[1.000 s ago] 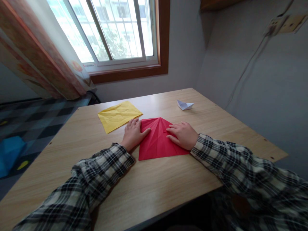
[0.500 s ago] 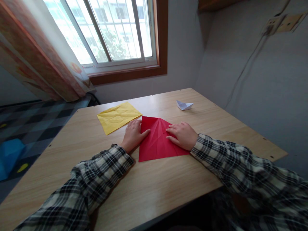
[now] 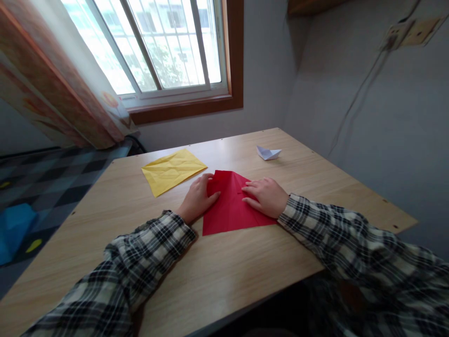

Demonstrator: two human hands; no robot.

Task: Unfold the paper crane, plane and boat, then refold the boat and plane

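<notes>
A creased sheet of red paper lies on the table in front of me, its right slope folded down from a peak at the far edge. At its far left corner my left hand has the edge between thumb and fingers, and that corner is lifted and bent inward. My right hand rests on the right part of the sheet, fingers spread and pressing the folded layer. It covers some of the right edge.
Beyond my left hand lies a creased yellow paper sheet. A small white paper boat stands at the back right of the wooden table. Blue paper shows at the far left, past the table's edge.
The red paper's far left corner has been lifted and turned inward by my left hand. My right hand stays in place on the sheet.
</notes>
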